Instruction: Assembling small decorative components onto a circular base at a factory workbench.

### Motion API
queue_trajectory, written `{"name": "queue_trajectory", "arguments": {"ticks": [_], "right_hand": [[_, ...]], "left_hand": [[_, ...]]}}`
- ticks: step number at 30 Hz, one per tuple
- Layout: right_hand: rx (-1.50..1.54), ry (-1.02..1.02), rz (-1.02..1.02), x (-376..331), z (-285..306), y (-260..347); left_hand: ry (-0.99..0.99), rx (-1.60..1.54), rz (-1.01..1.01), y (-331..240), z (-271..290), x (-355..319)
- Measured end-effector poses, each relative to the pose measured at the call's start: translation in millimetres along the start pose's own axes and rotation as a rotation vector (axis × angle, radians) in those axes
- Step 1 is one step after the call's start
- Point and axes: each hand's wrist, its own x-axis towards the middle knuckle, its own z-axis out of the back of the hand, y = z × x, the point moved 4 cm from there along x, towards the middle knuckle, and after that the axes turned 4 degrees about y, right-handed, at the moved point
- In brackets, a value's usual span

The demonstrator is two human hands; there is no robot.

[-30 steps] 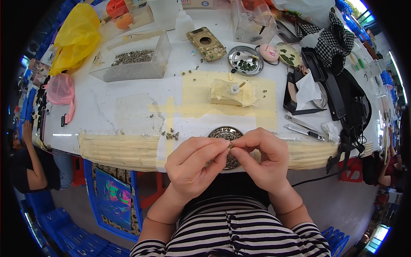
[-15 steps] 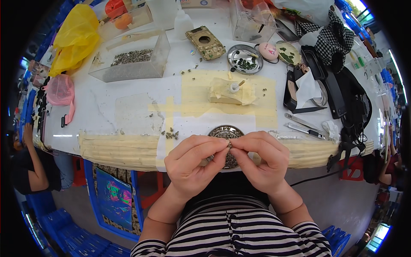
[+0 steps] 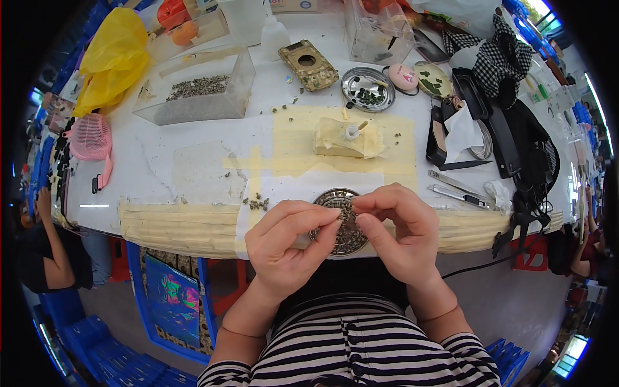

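Note:
A round metal dish (image 3: 330, 191) filled with small grey-green pieces (image 3: 350, 244) stands at the table's near edge, under my fingers. My left hand (image 3: 281, 246) pinches one tiny piece between thumb and index finger above the dish; its exact kind is too small to make out. Close beside it, my right hand (image 3: 405, 233) hovers over the dish's right side with its thumb and index fingertips slightly apart. Nothing shows between them. A few loose pieces (image 3: 258, 203) lie on the white paper left of the dish.
Beyond the dish, a paper-wrapped block (image 3: 335, 146) holds a small white pot with a stick. Further off are a camouflage-patterned model part (image 3: 308, 64), a metal dish of dark green pieces (image 3: 369, 90) and a clear bin (image 3: 193, 111). Tweezers (image 3: 456, 184) and a knife (image 3: 459, 196) lie right.
My right hand has moved a little to the right, away from my left fingertips, and its thumb and index finger have parted. My left hand keeps its pinch almost in place.

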Motion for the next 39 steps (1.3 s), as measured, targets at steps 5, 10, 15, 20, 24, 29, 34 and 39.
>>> {"name": "queue_trajectory", "arguments": {"ticks": [5, 10, 15, 20, 24, 29, 34, 39], "right_hand": [[-0.211, 0.042, 0.158, 6.8, 3.3, 14.9], [-0.197, 0.077, 0.168, 1.9, -7.5, 12.6], [-0.065, 0.134, 0.08, 2.0, -8.6, 4.4], [0.072, 0.138, -0.043, -0.3, -9.0, -1.4], [0.114, 0.134, -0.069, -1.5, -9.3, -4.2], [0.205, 0.18, -0.13, -2.4, -12.0, -6.4], [0.18, 0.148, -0.103, -2.6, -10.6, -6.0], [0.012, -0.017, 0.045, -4.6, -7.3, -0.5]], "left_hand": [[-0.009, 0.017, 0.005, -0.6, -0.8, 1.6], [-0.022, -0.023, -0.006, 1.0, -0.2, 0.0], [-0.017, -0.014, -0.024, 1.3, 1.4, 0.4], [-0.01, -0.032, -0.018, 2.0, 0.7, -0.7], [-0.011, -0.023, -0.022, 1.7, 1.0, -0.5], [0.018, -0.059, -0.035, 1.3, 1.7, 0.0], [0.015, -0.049, -0.036, 2.1, 0.7, -1.1], [0.004, -0.027, -0.03, 1.3, 0.9, -1.5]]}}
